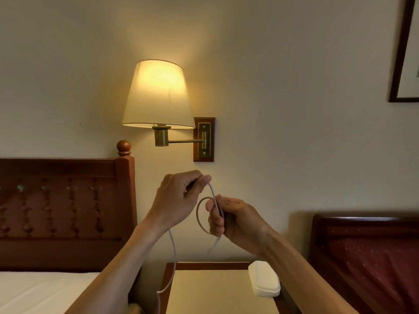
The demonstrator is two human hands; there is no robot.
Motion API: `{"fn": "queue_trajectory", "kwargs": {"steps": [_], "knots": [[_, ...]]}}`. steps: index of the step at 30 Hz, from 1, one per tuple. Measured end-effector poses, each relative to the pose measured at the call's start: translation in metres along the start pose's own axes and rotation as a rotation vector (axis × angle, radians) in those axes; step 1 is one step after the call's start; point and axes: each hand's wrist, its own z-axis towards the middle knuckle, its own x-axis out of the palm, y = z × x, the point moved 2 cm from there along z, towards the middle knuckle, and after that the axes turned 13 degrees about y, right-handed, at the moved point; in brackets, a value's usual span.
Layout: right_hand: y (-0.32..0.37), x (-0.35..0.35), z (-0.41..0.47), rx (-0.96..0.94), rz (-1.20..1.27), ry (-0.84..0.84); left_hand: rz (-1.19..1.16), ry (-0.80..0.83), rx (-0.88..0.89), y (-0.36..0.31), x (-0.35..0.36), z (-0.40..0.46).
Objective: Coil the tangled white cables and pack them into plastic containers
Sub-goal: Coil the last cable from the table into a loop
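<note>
Both my hands are raised in front of the wall, below the lamp. My left hand (179, 197) pinches a white cable (199, 217) between thumb and forefinger. From there the cable runs down to my right hand (229, 219), which grips a small loop of it in its curled fingers. A long tail of the cable hangs from under my left hand down past the left edge of the nightstand (213, 288). A stack of white plastic containers (264, 282) lies on the right side of the nightstand.
A lit wall lamp (158, 96) hangs above my hands. A bed with a wooden headboard (65, 200) stands at the left, a second bed with a red cover (371, 259) at the right. A picture frame (403, 53) hangs top right.
</note>
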Motion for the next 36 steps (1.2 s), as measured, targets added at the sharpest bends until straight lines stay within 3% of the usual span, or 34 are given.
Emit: {"fn": "queue_trajectory", "kwargs": {"steps": [4,10,14,17,20,23,25,29,32,36], "knots": [[0.003,-0.003,-0.006,-0.036,0.119,0.025,-0.071,0.026,-0.053,0.012,0.012,-0.002],[0.029,-0.021,-0.015,-0.124,0.518,-0.027,-0.363,0.205,-0.175,0.059,0.028,-0.03],[0.054,-0.034,-0.025,-0.154,0.522,-0.115,-0.532,0.256,-0.318,0.093,0.044,-0.075],[0.061,-0.042,-0.029,-0.144,0.346,-0.25,-0.444,0.394,-0.408,0.096,0.059,-0.091],[0.05,-0.044,-0.023,-0.036,-0.01,-0.365,-0.186,0.775,-0.287,0.053,0.063,-0.078],[0.032,-0.035,-0.016,0.052,-0.298,-0.357,-0.159,0.9,-0.133,0.0,0.045,-0.053],[0.023,-0.027,-0.015,0.099,-0.441,-0.327,-0.182,0.831,-0.063,-0.022,0.03,-0.039],[0.009,-0.013,-0.014,0.144,-0.62,-0.239,-0.082,0.381,0.052,-0.019,0.01,-0.018],[0.007,-0.005,-0.014,0.1,-0.518,-0.206,-0.002,0.171,0.053,-0.006,0.01,-0.011],[0.005,0.004,-0.015,0.024,-0.185,-0.156,-0.023,0.04,0.017,0.003,0.018,-0.007]]}}
